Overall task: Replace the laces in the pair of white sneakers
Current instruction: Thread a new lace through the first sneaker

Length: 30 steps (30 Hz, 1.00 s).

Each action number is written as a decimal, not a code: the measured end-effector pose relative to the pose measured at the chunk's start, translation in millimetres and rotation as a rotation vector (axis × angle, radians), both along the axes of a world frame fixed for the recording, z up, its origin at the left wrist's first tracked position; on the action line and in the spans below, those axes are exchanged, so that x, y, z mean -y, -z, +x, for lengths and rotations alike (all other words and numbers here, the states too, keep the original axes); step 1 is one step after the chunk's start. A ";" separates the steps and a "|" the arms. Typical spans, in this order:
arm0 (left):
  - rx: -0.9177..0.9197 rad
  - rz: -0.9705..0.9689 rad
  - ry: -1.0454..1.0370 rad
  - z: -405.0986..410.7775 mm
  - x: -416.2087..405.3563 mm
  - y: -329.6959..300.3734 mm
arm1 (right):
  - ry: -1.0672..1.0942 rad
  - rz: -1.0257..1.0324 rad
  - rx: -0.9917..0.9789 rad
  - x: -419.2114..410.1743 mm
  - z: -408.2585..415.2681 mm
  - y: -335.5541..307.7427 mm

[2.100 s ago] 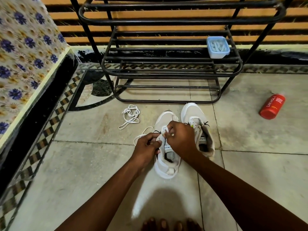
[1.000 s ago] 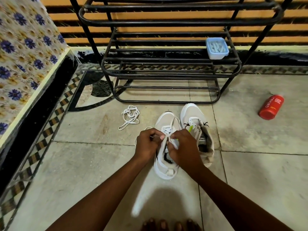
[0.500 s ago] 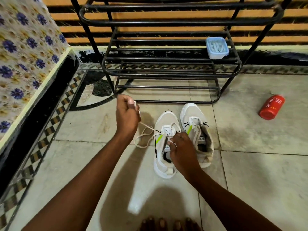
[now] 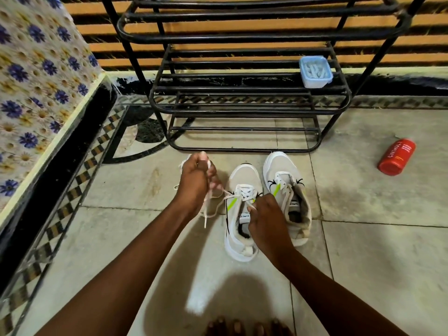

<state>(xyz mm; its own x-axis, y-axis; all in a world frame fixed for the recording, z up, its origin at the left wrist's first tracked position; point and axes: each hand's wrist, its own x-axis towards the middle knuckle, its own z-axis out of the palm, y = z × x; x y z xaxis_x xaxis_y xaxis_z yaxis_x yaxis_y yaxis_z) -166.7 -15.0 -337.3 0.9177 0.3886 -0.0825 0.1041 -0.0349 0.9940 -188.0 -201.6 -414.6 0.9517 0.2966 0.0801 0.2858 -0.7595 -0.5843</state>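
left hand (image 4: pixel 197 180) is now pulling the white flat lace (image 4: pixel 213 204) out toward 10 o'clock, gripping it, while right hand (image 4: pixel 265 214) is pinching the other end at the near white mesh sneaker (image 4: pixel 238 229) on the floor. slack's coming through, so lacing is progressing.

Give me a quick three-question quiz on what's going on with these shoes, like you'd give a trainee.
1. True or false: the red bottle stands upright on the rack.
2. Which hand pulls the lace out to the side?
A. left hand
B. right hand
3. Fill in: the blue box sits on the ____.

Key:
1. False; it lies on the floor, right of the sneakers.
2. A; the right hand pinches lace at the near sneaker.
3. rack
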 end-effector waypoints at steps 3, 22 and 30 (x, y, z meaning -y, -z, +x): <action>0.198 0.850 0.291 2.9 -24.6 15.4 | 0.025 0.041 0.121 -0.3 -1.2 -8.7; -0.083 0.928 0.071 -19.5 -1.1 46.9 | 0.037 -0.169 -0.076 -6.1 2.2 -3.3; -0.227 0.890 0.256 -29.6 12.2 78.3 | 0.101 -0.064 0.009 -5.2 -0.4 -5.3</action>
<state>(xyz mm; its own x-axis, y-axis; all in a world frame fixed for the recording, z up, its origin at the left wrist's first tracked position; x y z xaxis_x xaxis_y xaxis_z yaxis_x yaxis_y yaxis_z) -196.3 -27.2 -415.6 0.9821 0.1841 -0.0404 0.1758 -0.8174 0.5485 -188.4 -196.4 -409.3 0.9762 0.2044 0.0723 0.2111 -0.8204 -0.5314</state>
